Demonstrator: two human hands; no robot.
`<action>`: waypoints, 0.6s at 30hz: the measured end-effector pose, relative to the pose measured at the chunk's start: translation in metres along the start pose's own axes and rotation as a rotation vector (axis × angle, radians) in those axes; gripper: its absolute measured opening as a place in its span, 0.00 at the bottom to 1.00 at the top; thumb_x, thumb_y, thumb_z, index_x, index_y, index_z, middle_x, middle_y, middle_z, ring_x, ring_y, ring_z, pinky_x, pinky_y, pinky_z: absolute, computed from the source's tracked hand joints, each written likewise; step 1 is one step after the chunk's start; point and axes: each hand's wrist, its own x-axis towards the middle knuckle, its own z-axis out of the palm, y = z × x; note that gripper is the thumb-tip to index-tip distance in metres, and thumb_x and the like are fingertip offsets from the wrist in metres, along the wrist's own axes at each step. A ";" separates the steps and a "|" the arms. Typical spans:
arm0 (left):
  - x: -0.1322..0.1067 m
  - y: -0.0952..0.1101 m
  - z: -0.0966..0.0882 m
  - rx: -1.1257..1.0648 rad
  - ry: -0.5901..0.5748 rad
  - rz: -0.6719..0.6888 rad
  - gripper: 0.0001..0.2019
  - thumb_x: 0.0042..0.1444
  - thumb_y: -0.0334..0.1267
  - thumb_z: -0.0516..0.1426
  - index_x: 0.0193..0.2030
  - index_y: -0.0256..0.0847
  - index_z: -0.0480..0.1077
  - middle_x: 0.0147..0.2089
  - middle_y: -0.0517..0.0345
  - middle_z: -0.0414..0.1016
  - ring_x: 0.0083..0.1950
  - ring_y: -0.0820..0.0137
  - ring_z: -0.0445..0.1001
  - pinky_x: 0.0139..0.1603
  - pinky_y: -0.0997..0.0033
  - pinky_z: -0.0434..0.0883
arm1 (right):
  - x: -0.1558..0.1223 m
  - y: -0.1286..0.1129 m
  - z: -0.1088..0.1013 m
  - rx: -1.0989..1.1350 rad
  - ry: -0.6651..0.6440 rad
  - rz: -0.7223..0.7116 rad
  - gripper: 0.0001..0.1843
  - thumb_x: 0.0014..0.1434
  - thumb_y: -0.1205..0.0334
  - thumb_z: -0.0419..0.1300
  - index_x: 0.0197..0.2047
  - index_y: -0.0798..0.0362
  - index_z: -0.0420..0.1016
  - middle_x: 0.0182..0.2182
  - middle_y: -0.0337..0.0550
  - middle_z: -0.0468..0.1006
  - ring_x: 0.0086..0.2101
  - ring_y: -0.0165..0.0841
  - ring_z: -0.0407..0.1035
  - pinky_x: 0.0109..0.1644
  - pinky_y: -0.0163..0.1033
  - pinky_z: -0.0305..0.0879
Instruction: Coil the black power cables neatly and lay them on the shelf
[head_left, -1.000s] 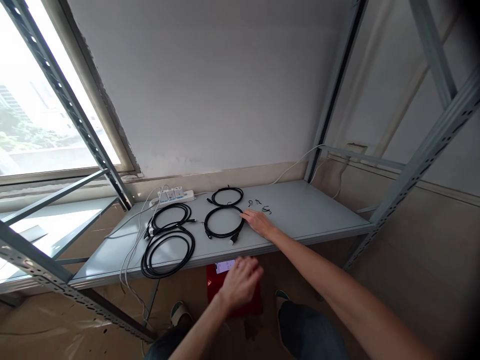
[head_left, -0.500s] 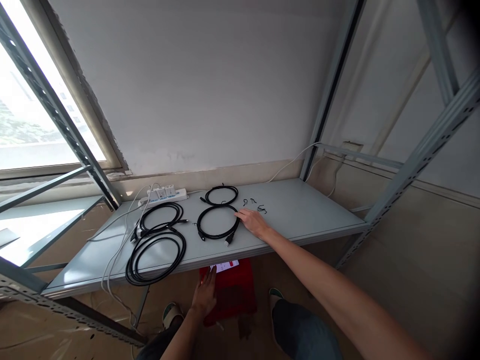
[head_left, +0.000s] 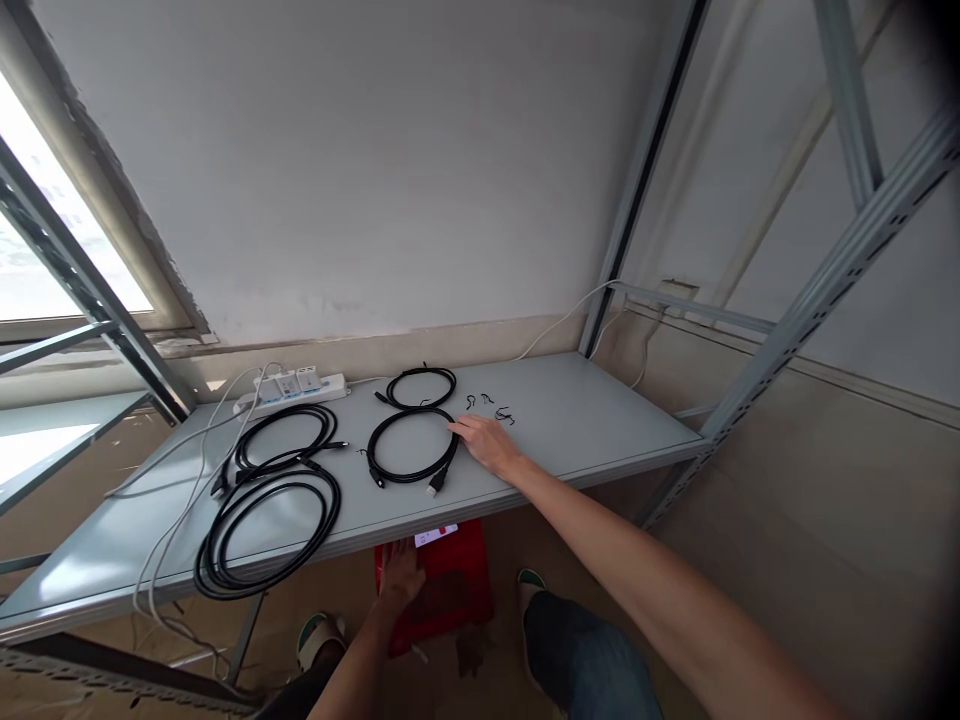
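Observation:
My right hand (head_left: 485,443) lies flat on the grey shelf board (head_left: 600,420), its fingertips touching the right side of a coiled black cable (head_left: 409,446). Behind that coil lies a smaller black coil (head_left: 418,387). Several small black twist ties (head_left: 491,408) lie just beyond my fingers. My left hand (head_left: 400,578) reaches below the shelf and rests with spread fingers on a red stool (head_left: 450,585), close to a phone with a lit screen (head_left: 436,535).
Two more black cable coils (head_left: 270,500) lie on the left part of the shelf. A white power strip (head_left: 294,389) with white cords sits at the back left. Grey metal shelf posts (head_left: 817,290) stand right and left. My shoes (head_left: 534,580) are on the floor.
My left hand has dropped from just under the shelf edge down onto the red stool and opened. The view has swung right. My right hand has stayed at the coil.

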 end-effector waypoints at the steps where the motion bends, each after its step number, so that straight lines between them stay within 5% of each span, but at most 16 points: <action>1: 0.000 -0.002 0.000 -0.005 0.001 -0.004 0.46 0.53 0.29 0.51 0.79 0.39 0.40 0.77 0.48 0.52 0.79 0.59 0.47 0.78 0.53 0.44 | 0.000 0.000 0.000 0.006 0.006 0.002 0.20 0.68 0.75 0.51 0.57 0.51 0.77 0.42 0.46 0.78 0.44 0.34 0.71 0.39 0.34 0.62; 11: 0.000 -0.010 0.004 -0.001 -0.026 0.014 0.44 0.54 0.31 0.50 0.78 0.39 0.42 0.79 0.51 0.48 0.79 0.61 0.44 0.78 0.55 0.41 | -0.001 -0.003 -0.006 0.023 -0.006 0.022 0.20 0.69 0.73 0.51 0.57 0.50 0.77 0.42 0.46 0.79 0.45 0.34 0.72 0.39 0.34 0.63; 18: -0.008 -0.005 -0.005 -0.042 -0.066 0.077 0.41 0.53 0.27 0.51 0.77 0.43 0.50 0.76 0.53 0.55 0.78 0.64 0.50 0.77 0.59 0.46 | 0.000 -0.003 -0.005 0.027 0.001 0.033 0.20 0.70 0.74 0.51 0.57 0.50 0.77 0.44 0.46 0.80 0.46 0.34 0.72 0.40 0.33 0.63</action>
